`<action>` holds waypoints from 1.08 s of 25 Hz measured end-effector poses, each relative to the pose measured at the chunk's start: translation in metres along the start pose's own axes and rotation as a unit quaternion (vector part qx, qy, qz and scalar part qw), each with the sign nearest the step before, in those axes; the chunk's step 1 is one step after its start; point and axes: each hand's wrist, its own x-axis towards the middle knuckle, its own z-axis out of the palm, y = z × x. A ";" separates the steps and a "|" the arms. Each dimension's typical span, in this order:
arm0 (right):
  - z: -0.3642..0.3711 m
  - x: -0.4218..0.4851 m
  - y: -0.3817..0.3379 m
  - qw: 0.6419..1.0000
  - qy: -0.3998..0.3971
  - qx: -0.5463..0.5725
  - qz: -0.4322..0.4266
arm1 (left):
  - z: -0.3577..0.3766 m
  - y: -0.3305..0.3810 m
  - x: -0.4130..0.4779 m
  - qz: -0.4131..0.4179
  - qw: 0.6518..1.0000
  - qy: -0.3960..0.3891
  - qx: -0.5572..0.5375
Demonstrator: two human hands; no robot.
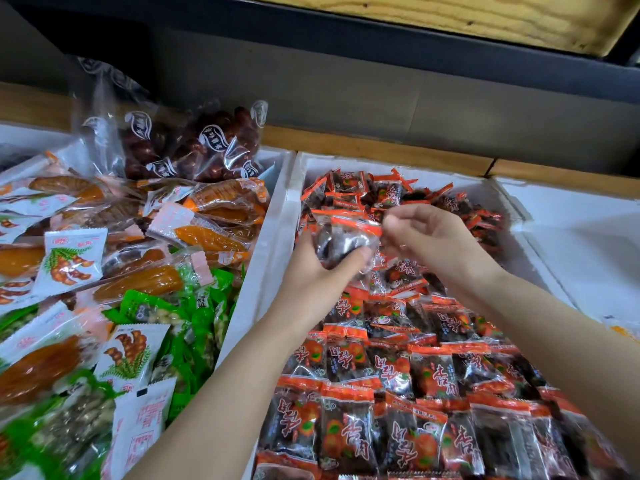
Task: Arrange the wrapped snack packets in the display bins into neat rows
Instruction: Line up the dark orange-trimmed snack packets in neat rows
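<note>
A wooden ledge (363, 147) runs under a dark grey wall (381, 98). The white foam middle bin (450, 178) holds orange-and-black snack packets (433, 375), in rows at the near side and loose at the far side. Above them, the left hand (311, 271) grips one clear packet (341, 237), and the right hand (433, 240) pinches its orange edge. The left bin (20, 133) holds mixed packets (207, 233).

On my feed I saw the left hand (313, 271) and the right hand (436, 242), both bare, with bare forearms running to the picture's lower edge.
</note>
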 end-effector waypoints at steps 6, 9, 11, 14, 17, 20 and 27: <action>0.000 0.039 0.064 0.960 -0.037 -0.235 0.150 | -0.007 0.000 0.003 0.012 0.993 0.107 -0.046; 0.017 0.055 0.076 0.938 -0.055 -0.304 0.158 | -0.008 -0.001 0.005 0.021 0.992 0.111 -0.049; 0.025 0.064 0.077 0.930 -0.037 -0.320 0.177 | -0.008 -0.002 0.005 0.019 0.993 0.109 -0.046; 0.030 0.074 0.078 0.931 0.019 -0.292 0.218 | -0.008 -0.003 0.007 0.014 0.993 0.106 -0.044; 0.032 0.081 0.078 0.945 0.045 -0.223 0.235 | -0.007 -0.004 0.009 0.020 0.993 0.107 -0.039; 0.034 0.080 0.076 0.958 0.093 -0.179 0.202 | -0.009 -0.003 0.008 0.013 0.994 0.104 -0.041; -0.010 0.030 0.054 0.975 0.161 -0.106 0.106 | -0.004 0.001 0.004 0.008 0.995 0.094 -0.009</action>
